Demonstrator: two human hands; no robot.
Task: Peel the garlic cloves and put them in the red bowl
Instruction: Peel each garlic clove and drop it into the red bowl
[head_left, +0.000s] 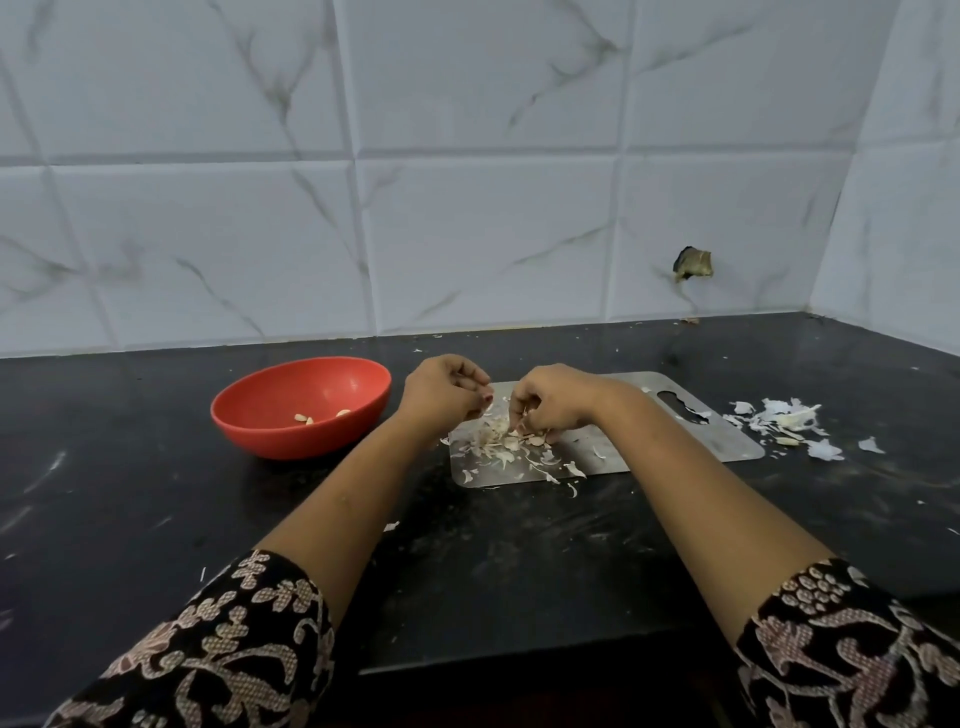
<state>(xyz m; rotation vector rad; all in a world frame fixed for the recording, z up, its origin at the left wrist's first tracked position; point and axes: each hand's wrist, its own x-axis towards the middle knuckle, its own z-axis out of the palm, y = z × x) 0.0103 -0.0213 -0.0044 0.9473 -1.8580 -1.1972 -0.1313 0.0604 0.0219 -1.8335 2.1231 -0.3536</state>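
Black counter (519, 561) meets white marbled tiles (467, 234). One red bowl (291, 436) stands left of one steel board (727, 441), whose long axis runs left to right, handle slot at the right. Three peeled cloves (305, 418) lie in the bowl. Garlic (496, 428) sits heaped on the board's left part among skins (574, 469); its axis cannot be told. Right hand (550, 402) curls down, fingertips pinching the garlic. Left hand (441, 389) is curled beside it; what it holds cannot be told. One pile (784, 418) of skins lies right of the board.
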